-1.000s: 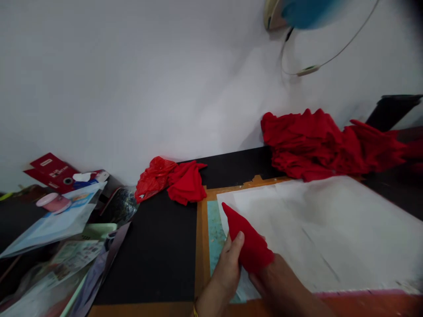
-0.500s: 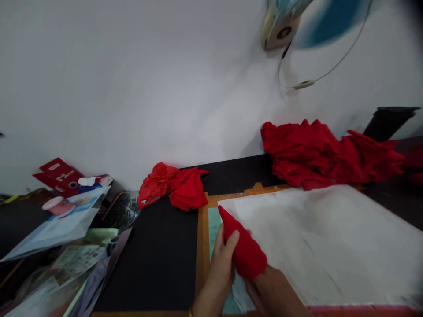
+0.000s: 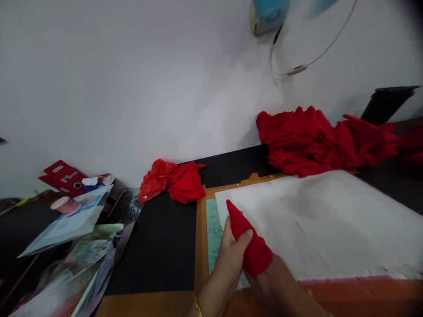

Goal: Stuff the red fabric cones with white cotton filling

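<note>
A red cone-shaped cloth piece (image 3: 253, 246) with a pointed tip covers the fingers of my right hand (image 3: 272, 275), which reaches into its wide end; those fingers are hidden. From the left, my left hand (image 3: 233, 251) wraps round the cloth, its thumb pressed on top. Both hands are over the near left part of a white sheet (image 3: 307, 224). At the back right lies a large heap of red cloth (image 3: 313, 141). A smaller red cloth bundle (image 3: 187, 182) rests beside a red plastic bag (image 3: 156, 179) near the wall.
To the left are a green basket (image 3: 109, 229) with papers and plastic, a pink round container (image 3: 66, 205) and a red box (image 3: 64, 178). A black bin (image 3: 386, 105) stands at the back right. A blue fan (image 3: 269, 15) hangs above, its cable against the wall.
The view has shifted a little, and the heaps and sheet appear higher. Both hands and the red cloth sit slightly further right in view, still held together.
</note>
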A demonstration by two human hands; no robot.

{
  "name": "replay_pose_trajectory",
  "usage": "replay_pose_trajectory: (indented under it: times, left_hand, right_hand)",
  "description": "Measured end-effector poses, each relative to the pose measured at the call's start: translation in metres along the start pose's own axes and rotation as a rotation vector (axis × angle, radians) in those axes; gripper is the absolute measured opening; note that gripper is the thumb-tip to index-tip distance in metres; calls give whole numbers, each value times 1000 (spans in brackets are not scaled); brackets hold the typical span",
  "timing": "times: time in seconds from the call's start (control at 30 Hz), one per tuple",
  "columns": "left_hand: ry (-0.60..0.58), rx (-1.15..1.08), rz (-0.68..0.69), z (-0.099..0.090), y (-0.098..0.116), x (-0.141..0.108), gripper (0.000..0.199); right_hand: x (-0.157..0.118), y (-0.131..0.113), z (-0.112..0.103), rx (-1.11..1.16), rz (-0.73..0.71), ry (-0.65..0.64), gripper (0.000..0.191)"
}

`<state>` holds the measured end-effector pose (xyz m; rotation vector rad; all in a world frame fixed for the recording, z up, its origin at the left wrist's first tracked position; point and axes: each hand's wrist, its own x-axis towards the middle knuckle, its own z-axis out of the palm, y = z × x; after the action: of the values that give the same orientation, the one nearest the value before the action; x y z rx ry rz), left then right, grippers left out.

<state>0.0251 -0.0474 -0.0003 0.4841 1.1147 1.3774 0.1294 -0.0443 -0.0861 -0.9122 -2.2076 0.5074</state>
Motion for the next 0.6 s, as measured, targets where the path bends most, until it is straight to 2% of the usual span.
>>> replay_pose_trajectory:
  times: [0.17, 0.27, 0.37, 0.6]
  left_hand:
    - [12, -63, -64, -3, -9, 0, 60]
    - [45, -117, -111, -11, -5, 4, 56]
    - [67, -153, -108, -16, 2, 4, 56]
    - [-153, 27, -133, -17, -2, -15, 56]
  right_hand:
    - [12, -13, -11, 106, 10, 99, 43]
    - [7, -14, -17, 13, -120, 4, 36]
    - [-4, -7, -17, -77, -151, -109, 25]
    - [-19, 1, -13, -63, -74, -87, 20]
